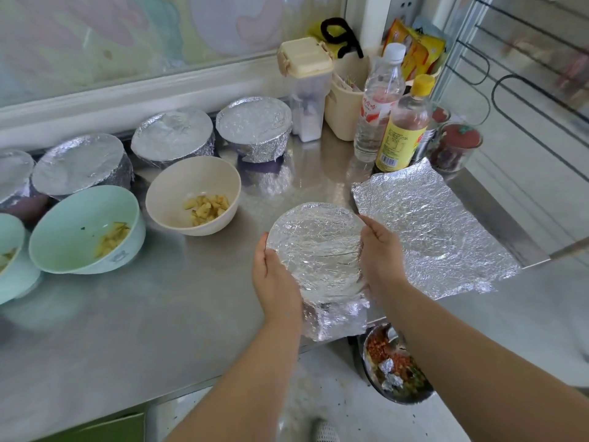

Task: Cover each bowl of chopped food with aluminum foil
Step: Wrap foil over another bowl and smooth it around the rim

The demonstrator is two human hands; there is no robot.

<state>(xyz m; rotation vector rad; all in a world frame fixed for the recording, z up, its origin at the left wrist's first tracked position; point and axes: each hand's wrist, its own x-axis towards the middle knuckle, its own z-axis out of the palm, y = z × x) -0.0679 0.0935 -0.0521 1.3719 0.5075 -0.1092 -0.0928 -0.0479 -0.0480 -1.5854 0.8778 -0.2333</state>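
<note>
A foil-covered bowl (315, 247) stands near the front edge of the steel counter (159, 314). My left hand (274, 279) grips its left side and my right hand (379, 253) grips its right side, both curled over the foil. A loose flap of foil hangs at the bowl's near side. A flat foil sheet (436, 231) lies to the right. Uncovered stand a cream bowl (192, 194) and a green bowl (86, 229), each with chopped yellow food. Several foil-covered bowls line the back, among them one (253, 127), another (173, 137) and a third (81, 162).
Bottles (377, 100), a yellow-capped bottle (403, 126), a lidded container (306, 87) and jars crowd the back right corner. A metal bowl (395, 368) of chopped scraps and foil bits sits below the counter edge. Another green bowl (9, 253) is at the far left.
</note>
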